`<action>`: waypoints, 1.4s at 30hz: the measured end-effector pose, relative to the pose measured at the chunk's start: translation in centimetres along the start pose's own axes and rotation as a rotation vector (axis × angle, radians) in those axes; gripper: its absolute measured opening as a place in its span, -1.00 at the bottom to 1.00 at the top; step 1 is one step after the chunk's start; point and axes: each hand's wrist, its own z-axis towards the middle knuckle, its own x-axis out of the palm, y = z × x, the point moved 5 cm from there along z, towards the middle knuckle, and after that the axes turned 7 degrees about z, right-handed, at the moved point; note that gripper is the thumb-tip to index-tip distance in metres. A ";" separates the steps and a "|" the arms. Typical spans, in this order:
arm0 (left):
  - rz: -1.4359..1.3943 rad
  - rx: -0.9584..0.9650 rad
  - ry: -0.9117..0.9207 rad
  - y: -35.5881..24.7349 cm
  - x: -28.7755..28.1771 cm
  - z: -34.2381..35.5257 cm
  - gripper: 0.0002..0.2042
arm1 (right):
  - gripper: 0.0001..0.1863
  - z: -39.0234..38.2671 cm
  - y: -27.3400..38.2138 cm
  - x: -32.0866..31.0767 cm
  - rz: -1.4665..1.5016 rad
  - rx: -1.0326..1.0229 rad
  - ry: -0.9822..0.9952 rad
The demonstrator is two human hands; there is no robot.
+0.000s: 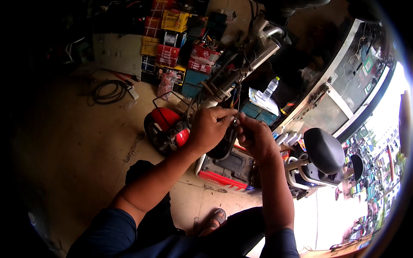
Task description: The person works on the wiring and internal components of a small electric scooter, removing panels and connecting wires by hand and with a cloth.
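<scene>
My left hand (pixel 208 129) is closed, thumb and index finger pinched at a small metal piece too small to name. Facing it, my right hand (pixel 258 138) has curled fingers on the same spot, where a thin cable (pixel 238 102) comes down. Just below them hangs a dark part (pixel 220 150), partly hidden. Around my hands is an electric scooter, with a red front fender (pixel 161 116), a silver steering column (pixel 265 53), a footboard with red trim (pixel 217 178) and a black seat (pixel 323 150).
Stacked coloured boxes (pixel 167 54) stand behind the scooter. A coiled black hose (pixel 104 92) lies on the floor (pixel 86 146) at left. A water bottle (pixel 270 89) and papers rest on teal boxes. A glass-fronted cabinet (pixel 340 94) and a bright doorway are at right. My sandalled foot (pixel 214 220) is below.
</scene>
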 end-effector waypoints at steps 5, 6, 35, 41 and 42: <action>-0.046 -0.031 0.010 0.6 0.3 0.1 -0.80 | -0.79 -1.8 1.3 0.8 -0.903 -0.778 -0.295; -0.061 -0.038 0.005 0.6 0.3 0.1 -0.80 | -0.77 -2.7 2.1 2.2 -1.090 -0.994 -0.308; 0.001 0.000 0.007 -0.3 0.1 -0.1 -0.78 | -0.81 -0.6 0.1 -0.4 -0.276 -0.163 -0.078; 0.000 0.017 -0.015 -0.1 0.3 -0.1 -0.80 | -0.76 -3.3 2.4 2.9 -1.191 -1.032 -0.309; -0.003 0.003 -0.004 0.0 0.2 -0.1 -0.80 | -0.75 -3.3 2.6 3.3 -1.271 -1.140 -0.255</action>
